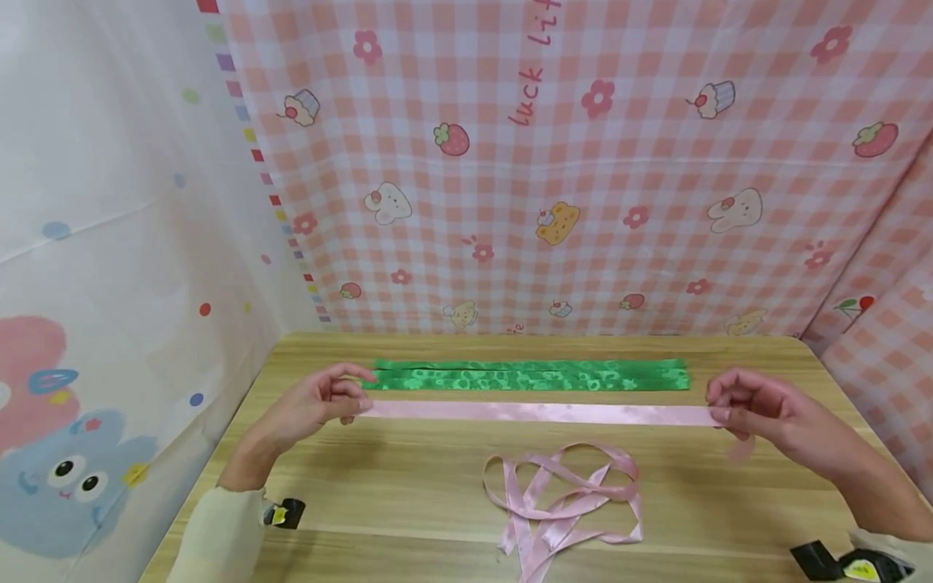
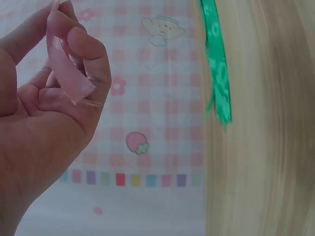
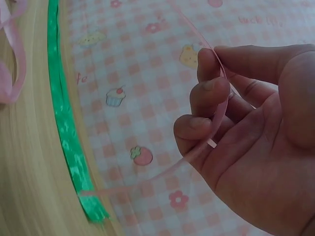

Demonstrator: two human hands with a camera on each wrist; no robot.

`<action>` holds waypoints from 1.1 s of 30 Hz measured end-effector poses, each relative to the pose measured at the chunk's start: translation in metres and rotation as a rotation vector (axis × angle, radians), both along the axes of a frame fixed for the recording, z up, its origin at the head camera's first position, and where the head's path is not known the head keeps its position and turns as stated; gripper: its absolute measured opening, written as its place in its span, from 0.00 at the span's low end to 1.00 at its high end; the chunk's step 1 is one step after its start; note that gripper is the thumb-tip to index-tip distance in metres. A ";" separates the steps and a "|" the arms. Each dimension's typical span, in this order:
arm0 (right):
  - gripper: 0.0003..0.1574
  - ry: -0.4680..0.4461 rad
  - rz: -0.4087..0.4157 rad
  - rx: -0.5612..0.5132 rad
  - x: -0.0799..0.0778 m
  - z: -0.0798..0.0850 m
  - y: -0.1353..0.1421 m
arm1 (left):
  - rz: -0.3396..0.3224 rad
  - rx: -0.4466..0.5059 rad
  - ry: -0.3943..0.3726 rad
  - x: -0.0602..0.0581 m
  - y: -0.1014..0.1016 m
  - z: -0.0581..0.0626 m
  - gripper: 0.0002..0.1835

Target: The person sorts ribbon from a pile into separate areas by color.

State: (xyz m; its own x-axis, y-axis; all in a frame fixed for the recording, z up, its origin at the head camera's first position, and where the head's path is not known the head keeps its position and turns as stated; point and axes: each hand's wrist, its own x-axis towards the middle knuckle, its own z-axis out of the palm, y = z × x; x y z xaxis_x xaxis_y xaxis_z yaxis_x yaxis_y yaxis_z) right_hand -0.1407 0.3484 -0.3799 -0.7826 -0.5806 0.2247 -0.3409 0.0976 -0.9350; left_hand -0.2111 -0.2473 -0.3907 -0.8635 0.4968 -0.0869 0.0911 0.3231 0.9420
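A pink satin ribbon (image 1: 539,411) is stretched straight between my two hands above the table. My left hand (image 1: 317,405) pinches one end between thumb and finger; in the left wrist view a short tail of pink ribbon (image 2: 69,73) curves into the palm. My right hand (image 1: 765,413) pinches the other side, and in the right wrist view a thin length of ribbon (image 3: 152,176) trails past the curled fingers. Just behind the taut ribbon, green ribbon strips (image 1: 532,376) lie flat side by side on the table. Nearer me is a loose tangle of pink ribbon (image 1: 535,510).
The wooden table (image 1: 408,502) backs onto a pink checked curtain (image 1: 496,186) with cartoon prints. A white patterned cloth (image 1: 146,202) hangs at the left side. Black wrist devices (image 1: 286,513) sit at both cuffs.
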 end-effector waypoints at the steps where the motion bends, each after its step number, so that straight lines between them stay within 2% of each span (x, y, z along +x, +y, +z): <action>1: 0.15 -0.005 -0.021 0.022 0.000 -0.001 0.001 | 0.009 0.002 -0.003 0.000 -0.001 -0.001 0.18; 7: 0.10 -0.035 -0.117 0.121 0.001 -0.005 0.007 | 0.020 0.002 -0.022 -0.002 -0.010 -0.007 0.19; 12: 0.07 -0.059 -0.146 0.152 0.000 -0.008 0.013 | 0.063 -0.021 -0.043 -0.005 -0.015 -0.014 0.20; 15: 0.05 -0.062 -0.175 0.181 -0.002 -0.014 0.017 | 0.085 -0.026 -0.065 -0.007 -0.019 -0.019 0.21; 18: 0.05 -0.079 -0.198 0.206 -0.006 -0.023 0.024 | 0.079 -0.020 -0.109 -0.008 -0.024 -0.025 0.23; 24: 0.05 -0.148 -0.161 0.154 -0.016 -0.049 0.042 | 0.089 -0.006 -0.183 -0.011 -0.032 -0.043 0.26; 28: 0.04 -0.183 -0.190 0.138 -0.020 -0.062 0.049 | 0.145 -0.002 -0.190 -0.015 -0.031 -0.056 0.26; 33: 0.07 -0.214 -0.236 0.127 -0.025 -0.074 0.053 | 0.210 0.004 -0.210 -0.017 -0.027 -0.064 0.25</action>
State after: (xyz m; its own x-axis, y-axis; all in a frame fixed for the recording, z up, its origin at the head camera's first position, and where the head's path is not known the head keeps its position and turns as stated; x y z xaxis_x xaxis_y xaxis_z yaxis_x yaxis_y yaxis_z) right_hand -0.1661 0.4015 -0.4537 -0.9202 -0.3908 -0.0213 -0.0927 0.2706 -0.9582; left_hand -0.2283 -0.2744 -0.4546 -0.9109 0.3095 -0.2730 -0.1747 0.3102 0.9345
